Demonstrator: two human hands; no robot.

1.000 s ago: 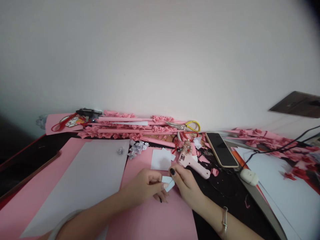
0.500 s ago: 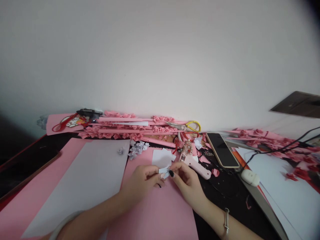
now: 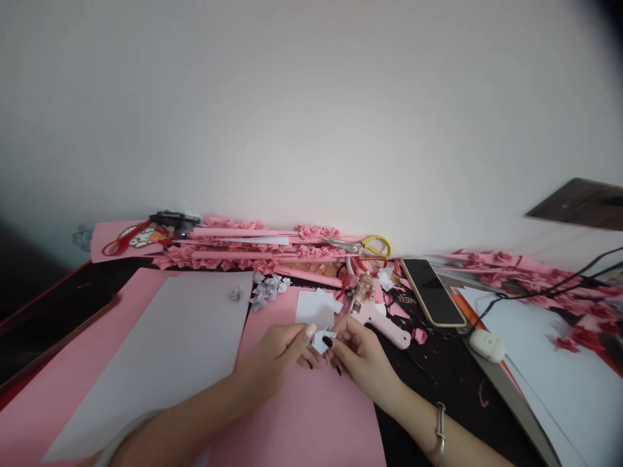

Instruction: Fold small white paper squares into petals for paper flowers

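Between my two hands is a small folded piece of white paper [image 3: 320, 341], held above a pink sheet [image 3: 311, 408]. My left hand [image 3: 282, 353] pinches its left side, thumb on top. The fingers of my right hand [image 3: 357, 347] close on its right side, with the dark-nailed thumb over it. Just beyond the hands lies a stack of small white paper pieces [image 3: 314, 306]. A cluster of folded pale paper flowers [image 3: 268, 290] sits to the left of that, with a single flower [image 3: 235, 293] on the large white sheet [image 3: 160, 350].
A pink glue gun [image 3: 379, 321] lies right of my hands, near a phone [image 3: 433, 292] and a white earbud case [image 3: 487, 346]. Yellow-handled scissors [image 3: 374, 246] rest on pink paper-flower stems [image 3: 243, 250] along the wall. Black cables [image 3: 535, 285] cross the right side.
The white paper has been turned between my fingers and now shows a broader, flat face. My left thumb has moved up to its upper left edge.
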